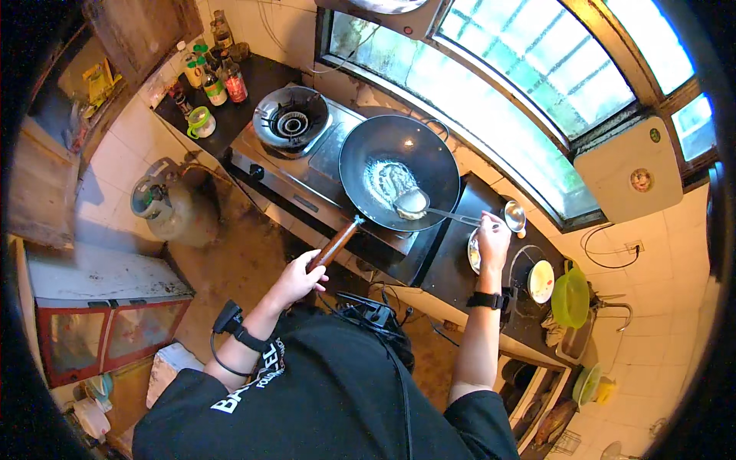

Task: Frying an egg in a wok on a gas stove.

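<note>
My left hand (297,280) grips the brown wooden handle (334,246) of a large dark wok (422,141), which sits on the right burner of a gas stove. In my right hand (493,233) is the thin handle of a metal ladle or spatula (411,201), its head down inside the wok. Around that head a wet, shiny, pale patch (386,175) covers the wok's bottom; what it is made of I cannot tell. Partly hidden by my right hand, a white bowl (474,253) stands on the counter beside the wok.
The stove's left burner (291,122) is bare. Sauce bottles (234,83) and a green-lidded jar (201,122) stand at the back left. Right of me are a metal bowl (513,215), a small white bowl (540,282), a green basin (570,299) and a faucet (624,313). A gas cylinder (172,207) stands on the floor.
</note>
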`<move>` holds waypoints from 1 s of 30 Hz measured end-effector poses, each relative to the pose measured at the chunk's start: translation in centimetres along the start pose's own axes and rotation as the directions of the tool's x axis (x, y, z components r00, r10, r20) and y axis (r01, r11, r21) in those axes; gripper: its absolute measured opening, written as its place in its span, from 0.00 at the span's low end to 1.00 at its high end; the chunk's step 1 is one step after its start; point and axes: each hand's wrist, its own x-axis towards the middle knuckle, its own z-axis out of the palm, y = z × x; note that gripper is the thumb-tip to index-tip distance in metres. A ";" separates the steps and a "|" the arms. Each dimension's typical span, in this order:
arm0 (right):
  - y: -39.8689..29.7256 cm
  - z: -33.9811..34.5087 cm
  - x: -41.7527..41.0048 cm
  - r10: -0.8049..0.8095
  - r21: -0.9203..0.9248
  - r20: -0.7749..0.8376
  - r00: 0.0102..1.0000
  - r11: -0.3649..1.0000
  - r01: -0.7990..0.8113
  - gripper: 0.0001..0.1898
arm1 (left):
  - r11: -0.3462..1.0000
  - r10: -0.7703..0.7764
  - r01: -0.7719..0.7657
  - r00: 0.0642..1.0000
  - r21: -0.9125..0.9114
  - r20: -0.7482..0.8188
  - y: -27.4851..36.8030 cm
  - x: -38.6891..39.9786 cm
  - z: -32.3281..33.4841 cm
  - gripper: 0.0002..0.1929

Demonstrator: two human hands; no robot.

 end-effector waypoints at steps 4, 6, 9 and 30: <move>0.1 2.5 0.3 -0.269 0.357 -0.326 0.906 0.852 0.382 0.12 | 1.000 -0.003 0.003 1.000 0.014 0.007 0.1 0.0 0.1 0.23; 0.1 3.0 0.5 -0.207 0.708 -0.147 0.967 0.661 0.249 0.13 | 1.000 -0.013 0.013 1.000 0.003 0.004 -0.1 0.0 0.1 0.23; -0.2 3.3 0.7 -0.185 0.826 -0.039 0.982 0.547 0.136 0.13 | 1.000 -0.014 0.014 1.000 -0.004 0.008 0.2 -0.1 0.1 0.23; -2.4 1.9 -0.6 -0.096 0.331 -0.194 0.976 0.930 0.157 0.18 | 0.999 0.006 -0.003 0.999 -0.042 0.049 -0.5 0.4 -0.1 0.24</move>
